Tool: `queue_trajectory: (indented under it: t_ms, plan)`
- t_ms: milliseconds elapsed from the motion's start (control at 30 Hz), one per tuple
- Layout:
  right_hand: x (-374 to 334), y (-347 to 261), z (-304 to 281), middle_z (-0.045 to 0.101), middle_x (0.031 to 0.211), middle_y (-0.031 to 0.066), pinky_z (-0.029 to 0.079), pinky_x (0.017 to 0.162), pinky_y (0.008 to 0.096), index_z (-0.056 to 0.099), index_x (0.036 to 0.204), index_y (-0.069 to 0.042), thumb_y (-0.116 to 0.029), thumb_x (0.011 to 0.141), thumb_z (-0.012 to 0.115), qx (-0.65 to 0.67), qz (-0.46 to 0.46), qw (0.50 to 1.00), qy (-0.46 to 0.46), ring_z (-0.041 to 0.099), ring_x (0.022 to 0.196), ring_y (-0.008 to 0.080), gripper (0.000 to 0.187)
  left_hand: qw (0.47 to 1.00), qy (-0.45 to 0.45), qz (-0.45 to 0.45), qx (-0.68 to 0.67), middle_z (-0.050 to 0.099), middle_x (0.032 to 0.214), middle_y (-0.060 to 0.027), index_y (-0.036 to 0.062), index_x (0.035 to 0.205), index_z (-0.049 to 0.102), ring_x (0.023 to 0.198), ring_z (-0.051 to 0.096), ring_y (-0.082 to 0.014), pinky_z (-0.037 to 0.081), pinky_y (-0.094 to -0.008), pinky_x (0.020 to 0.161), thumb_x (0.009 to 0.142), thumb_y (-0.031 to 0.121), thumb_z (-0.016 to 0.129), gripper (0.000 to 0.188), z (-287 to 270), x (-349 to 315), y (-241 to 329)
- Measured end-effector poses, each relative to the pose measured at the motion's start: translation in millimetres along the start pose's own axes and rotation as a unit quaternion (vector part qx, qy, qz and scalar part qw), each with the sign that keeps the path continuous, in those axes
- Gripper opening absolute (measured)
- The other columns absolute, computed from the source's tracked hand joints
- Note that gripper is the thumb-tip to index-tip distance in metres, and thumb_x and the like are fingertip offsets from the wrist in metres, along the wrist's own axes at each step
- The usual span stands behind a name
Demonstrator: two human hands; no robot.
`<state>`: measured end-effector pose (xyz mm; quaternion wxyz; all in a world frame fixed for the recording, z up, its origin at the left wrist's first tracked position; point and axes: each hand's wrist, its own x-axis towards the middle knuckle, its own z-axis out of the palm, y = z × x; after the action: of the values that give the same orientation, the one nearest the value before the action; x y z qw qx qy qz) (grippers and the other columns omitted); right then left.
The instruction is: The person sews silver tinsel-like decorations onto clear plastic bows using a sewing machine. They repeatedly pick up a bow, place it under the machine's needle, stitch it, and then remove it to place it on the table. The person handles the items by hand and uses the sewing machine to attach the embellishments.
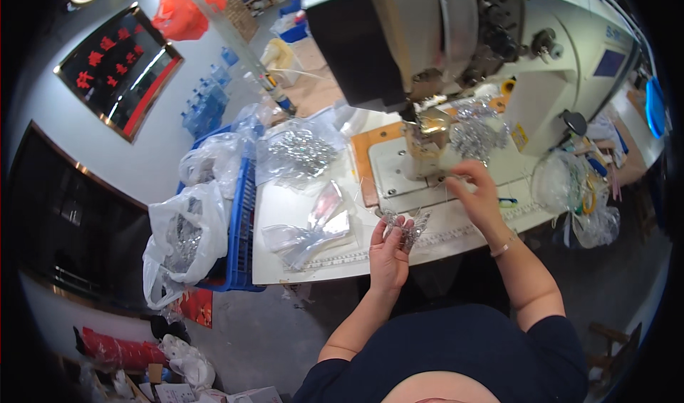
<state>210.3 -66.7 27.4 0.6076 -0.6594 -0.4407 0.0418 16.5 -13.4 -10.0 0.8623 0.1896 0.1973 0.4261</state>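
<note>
My left hand is closed on a bundle of silvery, glittering trim pieces, held over the front edge of the white sewing table. My right hand is raised to the right of it, in front of the sewing machine's needle area. Its thumb and fingers are bent together in a pinch; whatever lies between them is too small to make out. Under the machine head lies a metal plate set in an orange-brown board. A heap of silver trim lies behind the needle.
Left on the table are a bag of silver pieces and a flat clear packet. A blue crate with white plastic bags stands against the table's left side. Clear bags and tools crowd the right end.
</note>
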Motion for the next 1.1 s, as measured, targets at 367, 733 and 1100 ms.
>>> queue_trajectory:
  t_ms: [367, 733, 1100]
  plan:
    - [-59, -3, 24, 0.063, 0.092, 0.0056, 0.047, 0.078, 0.0247, 0.057, 0.109, 0.001, -0.003, 0.079, 0.068, 0.438, 0.286, 0.842, -0.129, 0.059, 0.082, 0.0114, 0.032, 0.996, -0.015, 0.006, -0.092, 0.053, 0.120, -0.0077, 0.0126, 0.121, 0.042, 0.113, 0.051, -0.0227, 0.044, -0.0366, 0.095, 0.089, 0.004, 0.054, 0.035, 31, 0, -20]
    - [-45, -21, 7, 0.064, 0.095, 0.0056, 0.049, 0.084, 0.0284, 0.061, 0.103, 0.001, 0.004, 0.079, 0.065, 0.535, 0.325, 0.748, -0.222, 0.061, 0.089, 0.0152, 0.024, 0.998, -0.016, 0.051, -0.037, 0.054, 0.117, -0.0086, 0.0076, 0.122, 0.043, 0.106, 0.053, -0.0212, 0.044, -0.0372, 0.092, 0.090, 0.005, 0.052, 0.034, 18, 3, -14]
    - [-53, -14, 20, 0.065, 0.081, 0.0063, 0.049, 0.069, 0.0240, 0.063, 0.091, 0.001, -0.003, 0.078, 0.070, 0.404, 0.267, 0.871, -0.083, 0.061, 0.072, 0.0120, 0.015, 0.999, -0.002, 0.037, -0.027, 0.057, 0.109, -0.0070, 0.0079, 0.120, 0.046, 0.102, 0.055, -0.0198, 0.046, -0.0374, 0.090, 0.087, 0.006, 0.057, 0.035, 27, -1, -21]
